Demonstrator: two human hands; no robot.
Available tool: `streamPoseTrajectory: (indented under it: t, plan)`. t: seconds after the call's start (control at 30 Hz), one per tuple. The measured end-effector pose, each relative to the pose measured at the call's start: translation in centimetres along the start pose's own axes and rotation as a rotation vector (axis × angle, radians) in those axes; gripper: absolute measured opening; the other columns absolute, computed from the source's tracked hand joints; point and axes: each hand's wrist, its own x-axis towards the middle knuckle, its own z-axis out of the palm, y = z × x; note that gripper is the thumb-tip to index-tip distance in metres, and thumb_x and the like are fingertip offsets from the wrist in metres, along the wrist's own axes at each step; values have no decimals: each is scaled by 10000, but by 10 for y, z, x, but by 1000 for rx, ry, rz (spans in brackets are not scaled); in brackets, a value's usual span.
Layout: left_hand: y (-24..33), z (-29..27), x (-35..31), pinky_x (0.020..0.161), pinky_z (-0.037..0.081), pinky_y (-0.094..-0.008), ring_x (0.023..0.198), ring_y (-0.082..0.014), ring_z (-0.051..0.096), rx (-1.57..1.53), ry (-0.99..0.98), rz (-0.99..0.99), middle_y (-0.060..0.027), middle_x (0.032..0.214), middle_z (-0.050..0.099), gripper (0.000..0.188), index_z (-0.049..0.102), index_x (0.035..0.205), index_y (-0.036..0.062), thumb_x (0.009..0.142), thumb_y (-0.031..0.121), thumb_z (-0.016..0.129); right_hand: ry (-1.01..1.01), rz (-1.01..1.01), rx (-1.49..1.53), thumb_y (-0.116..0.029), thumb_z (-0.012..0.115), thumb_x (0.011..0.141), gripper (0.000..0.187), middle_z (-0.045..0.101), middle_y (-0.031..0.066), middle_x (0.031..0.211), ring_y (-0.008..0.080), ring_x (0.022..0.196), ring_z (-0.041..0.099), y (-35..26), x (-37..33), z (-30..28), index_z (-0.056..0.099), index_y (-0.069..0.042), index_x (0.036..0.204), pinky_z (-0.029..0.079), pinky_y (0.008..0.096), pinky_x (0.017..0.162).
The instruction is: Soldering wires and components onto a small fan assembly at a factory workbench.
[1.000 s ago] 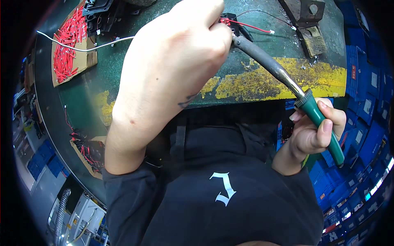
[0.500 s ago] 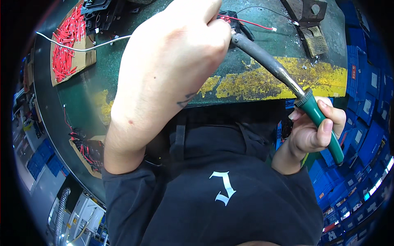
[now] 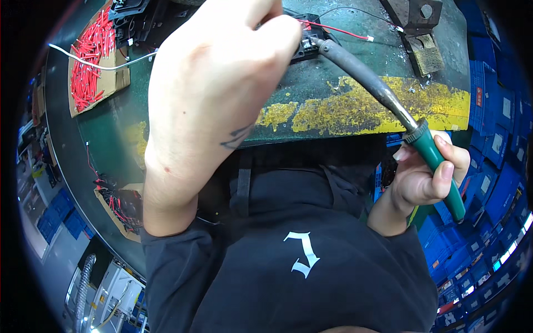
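Observation:
My right hand [image 3: 425, 180] is closed round the green handle of a soldering iron [image 3: 366, 80] at the right. The iron's grey shaft slants up to the left, and its tip is at a small black part [image 3: 307, 50] on the bench. Red and black wires with white plugs run from that part. Over the bench, my left hand [image 3: 222, 61] is closed just left of the black part, covering some of it. Its fingertips and whatever they hold are hidden. A thin pale wire [image 3: 105, 67] comes from the left and passes out of sight behind this hand.
A cardboard box of red pieces [image 3: 91, 61] stands at the far left, beside black parts [image 3: 136, 16]. Below it is another box with wired parts [image 3: 125, 211]. A metal bracket [image 3: 413, 16] and a worn yellowish sponge [image 3: 426, 58] lie at the upper right.
My left hand has shifted left, so more of the black part shows. The soldering iron has moved slightly to the right, still in my right hand.

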Motion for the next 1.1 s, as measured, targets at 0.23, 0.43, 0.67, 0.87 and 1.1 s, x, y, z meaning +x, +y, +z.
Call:
streamPoseTrajectory:
  t: [0.23,0.43,0.67,0.87,1.1]
  plan:
    - [-3,-4,-19,617,475,-270,722,-151,594,-82,-2,-201,-49,866,571,287,714,938,53,689,-91,714,85,15,82,-284,492,915,329,612,268,710,213,421,536,3,4,-8,546,21,1026,454,274,377]
    - [9,-13,-11,597,465,-261,692,-147,573,-58,-55,-129,-63,861,551,306,720,950,44,683,-105,713,66,21,54,-270,486,914,314,614,267,716,208,424,542,4,2,-10,550,21,1015,459,273,390]
    - [13,-13,-7,624,488,-264,735,-184,609,-28,-2,-62,-78,839,582,264,711,909,21,680,-111,706,59,35,53,-251,492,913,305,611,255,721,205,430,546,4,1,-5,546,33,1011,462,265,404]
    - [-10,19,-20,639,505,-275,749,-209,624,-159,142,10,-83,853,600,244,703,899,20,682,-91,710,36,15,72,-240,486,918,299,611,257,727,205,436,552,8,1,-7,548,36,1015,469,267,407]
    - [3,2,-4,660,513,-286,761,-218,628,-68,-2,-6,-79,868,596,221,692,899,30,705,-75,700,45,24,64,-238,487,917,302,611,259,728,207,437,554,8,1,-7,552,40,1016,476,270,408]
